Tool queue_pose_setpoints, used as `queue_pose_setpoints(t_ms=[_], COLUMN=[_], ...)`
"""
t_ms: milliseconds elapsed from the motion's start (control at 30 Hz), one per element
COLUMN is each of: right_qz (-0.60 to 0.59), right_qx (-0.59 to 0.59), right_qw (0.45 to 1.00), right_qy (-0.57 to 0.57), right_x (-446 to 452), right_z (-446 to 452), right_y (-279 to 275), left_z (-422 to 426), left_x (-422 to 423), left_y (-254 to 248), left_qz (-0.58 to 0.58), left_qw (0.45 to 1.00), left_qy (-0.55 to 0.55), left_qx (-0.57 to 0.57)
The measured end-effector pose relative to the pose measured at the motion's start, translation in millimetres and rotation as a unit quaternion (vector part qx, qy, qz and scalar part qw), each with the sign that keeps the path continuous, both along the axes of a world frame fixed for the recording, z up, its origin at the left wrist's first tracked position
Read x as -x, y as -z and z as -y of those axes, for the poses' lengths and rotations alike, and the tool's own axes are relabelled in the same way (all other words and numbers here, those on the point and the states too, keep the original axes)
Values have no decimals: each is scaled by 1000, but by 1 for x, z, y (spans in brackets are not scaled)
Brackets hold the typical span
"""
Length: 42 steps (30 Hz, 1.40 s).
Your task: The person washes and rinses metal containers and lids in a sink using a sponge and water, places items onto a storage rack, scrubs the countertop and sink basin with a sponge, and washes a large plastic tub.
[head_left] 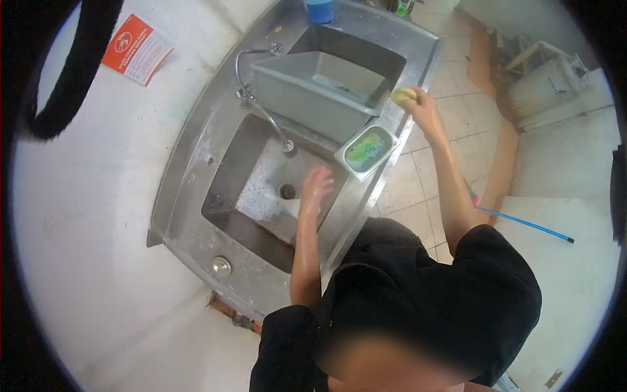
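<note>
My right hand (423, 110) grips a yellow sponge (403, 97) over the front edge of the sink unit, beside the far basin. Hanging over the near basin (261, 242), my left hand (317, 186) is empty, its fingers loosely apart. Between the two hands, a small rectangular metal pan (344, 157) rests on the steel rim, with soapy water and something bright green inside. The tap's spout (266, 121) reaches over the near basin, and its drain hole (287, 191) shows beside my left hand.
A large grey plastic tub (307, 98) sits tilted in the far basin. At the back stands a blue container (320, 11). A round metal drain piece (221, 266) lies on the left counter. A blue stick (529, 225) is by the right wall, near a white bucket (545, 81).
</note>
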State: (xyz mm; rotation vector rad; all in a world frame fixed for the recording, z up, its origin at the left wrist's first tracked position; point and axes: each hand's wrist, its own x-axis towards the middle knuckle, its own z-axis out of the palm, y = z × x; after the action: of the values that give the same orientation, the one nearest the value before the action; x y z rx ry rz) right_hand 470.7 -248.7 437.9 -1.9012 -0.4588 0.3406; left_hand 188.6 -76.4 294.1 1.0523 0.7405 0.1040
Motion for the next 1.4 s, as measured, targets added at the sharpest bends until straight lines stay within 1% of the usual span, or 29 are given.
queue_pose_setpoints(t_ms=[33, 67, 133, 200, 233, 267, 367, 400, 433, 467, 500, 533, 567, 600, 633, 667, 700, 733, 800, 900, 967, 1033, 1100, 1200, 1233, 1300, 1333, 1367, 1400], right_qz=[-38, -43, -70, -26, -4, -14, 82, 142, 208, 273, 337, 208, 93, 21, -12, -24, 100, 156, 297, 292, 232, 188, 163, 165, 169, 167, 183, 164, 145], right_qx=[53, 75, 117, 87, 74, 120, 147, 154, 176, 194, 204, 183, 128, 123, 133, 117, 129, 201, 126, 219, 263, 285, 284, 262, 262, 256, 199, 170, 140], right_qw=[997, 995, 989, 992, 992, 990, 983, 975, 960, 941, 917, 957, 958, 930, 857, 789, 719, 675, 694, 611, 617, 615, 609, 561, 576, 605, 656, 694, 730], right_qy=[51, 54, 52, 82, 103, 72, 67, 70, 66, 58, 53, -81, -240, -344, -498, -603, -675, -692, -643, -703, -705, -711, -723, -768, -756, -735, -705, -680, -653], right_x=[0, -4, -8, -48, -64, -71, -139, -168, -187, -202, -216, -212, -187, -141, -114, -83, -56, -26, 1, 15, 28, 29, 19, -12, -15, -12, -11, -14, -23], right_z=[15, 25, 37, 44, 51, 51, 54, 52, 51, 45, 32, 17, 2, -10, -18, -22, -28, -27, -29, -47, -54, -57, -63, -76, -76, -68, -60, -63, -67], right_y=[-16, -16, 9, 64, 80, 83, 136, 138, 150, 148, 141, 131, 119, 88, 82, 88, 94, 124, 139, 163, 208, 218, 200, 140, 138, 137, 139, 122, 85], left_z=[14, 27, 44, 48, 50, 51, 41, 37, 35, 35, 36, 37, 39, 39, 39, 39, 40, 45, 53, 61, 63, 63, 64, 62, 61, 57, 56, 55, 52], left_x=[-13, -23, -37, -49, -53, -57, -67, -72, -73, -74, -79, -88, -95, -99, -104, -108, -106, -99, -93, -81, -79, -81, -85, -80, -81, -83, -81, -81, -82], left_y=[-2, -4, 2, 11, 16, 18, -13, -10, -6, -3, -2, -2, -2, -8, -17, -22, -18, -8, -3, 4, 13, 9, -3, 11, 12, -4, 5, 21, 31], left_qz=[-15, -34, -48, -60, -65, -69, -133, -108, -89, -72, -120, -167, -217, -248, -276, -299, -301, -300, -291, -225, -193, -174, -167, -125, -137, -170, -181, -193, -204], left_qw=[1000, 999, 998, 997, 997, 997, 990, 994, 996, 997, 993, 986, 976, 968, 960, 952, 953, 954, 955, 973, 977, 977, 978, 985, 984, 979, 980, 975, 963], left_qy=[8, 12, -1, -11, -19, -28, 33, 24, 8, -10, -8, -7, -1, 9, 23, 41, 16, -12, -56, -50, -81, -100, -105, -92, -84, -70, -77, -83, -89], left_qx=[17, 35, 46, 42, 34, 23, -19, -2, 20, 39, 19, -2, -18, -29, -40, -49, -29, -9, 23, 11, 45, 65, 70, 77, 81, 95, 13, -70, -152])
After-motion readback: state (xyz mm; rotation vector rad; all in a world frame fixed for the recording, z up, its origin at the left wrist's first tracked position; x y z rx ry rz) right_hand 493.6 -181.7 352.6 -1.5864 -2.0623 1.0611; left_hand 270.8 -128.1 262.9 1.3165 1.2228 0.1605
